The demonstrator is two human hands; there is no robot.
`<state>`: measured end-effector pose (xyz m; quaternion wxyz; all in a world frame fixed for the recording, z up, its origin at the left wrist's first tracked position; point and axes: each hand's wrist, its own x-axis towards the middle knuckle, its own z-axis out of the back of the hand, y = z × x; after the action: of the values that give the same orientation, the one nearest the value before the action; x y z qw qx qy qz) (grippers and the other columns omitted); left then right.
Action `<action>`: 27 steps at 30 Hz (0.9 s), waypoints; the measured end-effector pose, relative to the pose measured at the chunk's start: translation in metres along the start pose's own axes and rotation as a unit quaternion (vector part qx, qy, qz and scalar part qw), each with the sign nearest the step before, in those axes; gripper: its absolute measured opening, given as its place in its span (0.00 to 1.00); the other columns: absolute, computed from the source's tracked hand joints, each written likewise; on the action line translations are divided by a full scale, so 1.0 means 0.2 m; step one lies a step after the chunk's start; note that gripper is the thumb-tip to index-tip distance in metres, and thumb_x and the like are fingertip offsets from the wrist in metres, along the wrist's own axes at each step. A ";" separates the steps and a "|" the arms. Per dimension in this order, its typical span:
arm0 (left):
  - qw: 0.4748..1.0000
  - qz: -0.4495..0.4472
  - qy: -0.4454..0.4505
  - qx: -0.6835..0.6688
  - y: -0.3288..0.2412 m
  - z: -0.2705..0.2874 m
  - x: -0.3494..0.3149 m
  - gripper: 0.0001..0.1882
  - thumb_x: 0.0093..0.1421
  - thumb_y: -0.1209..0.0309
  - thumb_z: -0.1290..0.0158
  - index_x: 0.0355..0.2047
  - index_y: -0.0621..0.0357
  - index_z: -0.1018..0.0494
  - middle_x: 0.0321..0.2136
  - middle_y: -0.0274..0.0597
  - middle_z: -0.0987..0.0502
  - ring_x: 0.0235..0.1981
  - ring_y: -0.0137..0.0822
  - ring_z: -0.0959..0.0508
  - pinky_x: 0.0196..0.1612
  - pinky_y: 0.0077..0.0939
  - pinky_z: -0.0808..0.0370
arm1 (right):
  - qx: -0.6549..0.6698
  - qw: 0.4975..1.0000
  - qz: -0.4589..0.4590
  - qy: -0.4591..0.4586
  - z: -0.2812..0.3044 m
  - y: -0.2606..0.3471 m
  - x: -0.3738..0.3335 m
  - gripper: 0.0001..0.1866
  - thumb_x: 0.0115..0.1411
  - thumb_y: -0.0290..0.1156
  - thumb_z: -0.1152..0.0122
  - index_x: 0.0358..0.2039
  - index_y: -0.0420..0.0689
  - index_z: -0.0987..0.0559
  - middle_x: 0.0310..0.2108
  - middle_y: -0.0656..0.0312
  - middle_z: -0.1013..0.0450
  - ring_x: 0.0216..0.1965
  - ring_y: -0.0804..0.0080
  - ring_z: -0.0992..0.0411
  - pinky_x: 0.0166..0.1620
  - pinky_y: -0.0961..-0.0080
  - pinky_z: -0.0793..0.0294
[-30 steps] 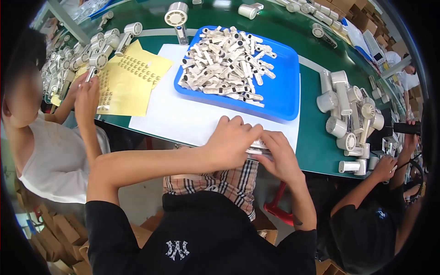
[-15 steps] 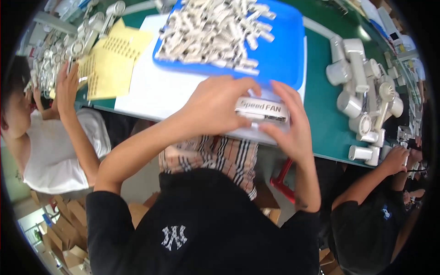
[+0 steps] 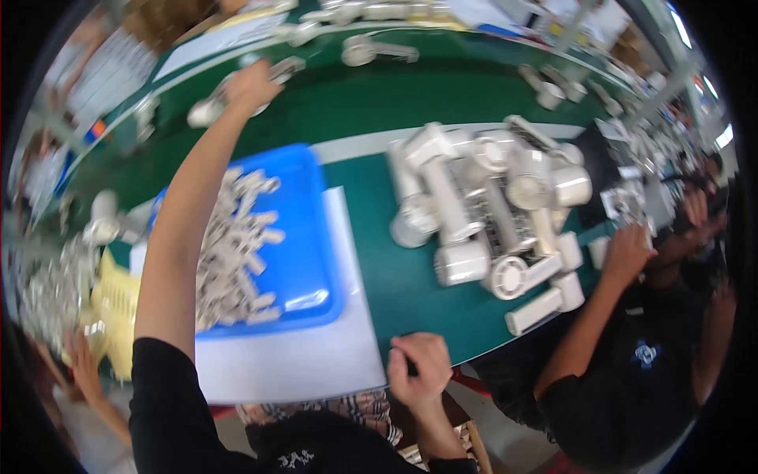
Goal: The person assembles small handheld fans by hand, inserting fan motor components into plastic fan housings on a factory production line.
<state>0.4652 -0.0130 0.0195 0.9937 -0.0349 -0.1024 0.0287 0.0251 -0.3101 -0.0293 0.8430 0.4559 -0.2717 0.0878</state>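
Green bench all the way across, and it's pretty crowded. We've got our left hand stretched way out to the far side, fingers wrapped around a small white fan part, though the shot is blurry out there so we can't make out much more about it. Our right hand sits at the near edge of the bench, fingers curled into a loose fist, touching the corner of the white sheet and, as far as we can tell, not holding anything. On that sheet sits the blue tray, with a heap of little white parts piled toward its left side, right under our outstretched forearm. Over to the right there's a cluster of white handheld fans lying every which way. A co-worker in a dark shirt has a hand just beside that cluster. Yellow sheets lie off to the left of the tray.
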 end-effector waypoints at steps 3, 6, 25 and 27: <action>0.992 0.003 -0.111 -0.055 0.17 -0.28 0.22 0.31 0.57 0.47 0.42 0.52 0.57 0.29 0.46 0.60 0.21 0.47 0.57 0.20 0.48 0.52 0.23 | 0.008 1.000 0.018 -0.007 -0.05 0.01 0.03 0.10 0.47 0.18 0.32 0.33 0.39 0.17 0.28 0.58 0.22 0.29 0.62 0.24 0.37 0.69 0.22; 0.993 0.086 -0.061 -0.057 0.09 -0.26 0.26 0.33 0.61 0.38 0.51 0.53 0.52 0.29 0.55 0.52 0.25 0.59 0.55 0.28 0.58 0.67 0.35 | 0.026 1.000 0.005 -0.013 -0.07 0.03 0.02 0.09 0.46 0.18 0.31 0.31 0.38 0.17 0.26 0.58 0.23 0.27 0.64 0.24 0.36 0.71 0.21; 0.877 -0.360 0.255 -0.190 -1.00 0.54 -0.94 0.32 0.57 0.36 0.46 0.49 0.47 0.23 0.29 0.43 0.18 0.35 0.44 0.18 0.39 0.36 0.24 | -0.038 0.997 0.021 -0.061 -0.08 0.05 0.02 0.05 0.52 0.23 0.32 0.30 0.42 0.19 0.23 0.61 0.27 0.26 0.64 0.28 0.31 0.70 0.29; 0.889 -0.351 0.228 -0.186 -0.97 0.54 -0.97 0.29 0.58 0.37 0.47 0.42 0.48 0.22 0.30 0.46 0.18 0.36 0.44 0.18 0.39 0.39 0.25 | -0.041 0.996 0.030 -0.073 -0.10 0.08 0.00 0.04 0.53 0.24 0.34 0.30 0.42 0.20 0.24 0.61 0.27 0.28 0.63 0.28 0.32 0.69 0.29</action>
<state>0.2620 -0.2120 0.1010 0.9104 -0.1865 0.1184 -0.3499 0.0255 -0.2854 -0.0268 0.8356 0.4182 -0.3497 0.0685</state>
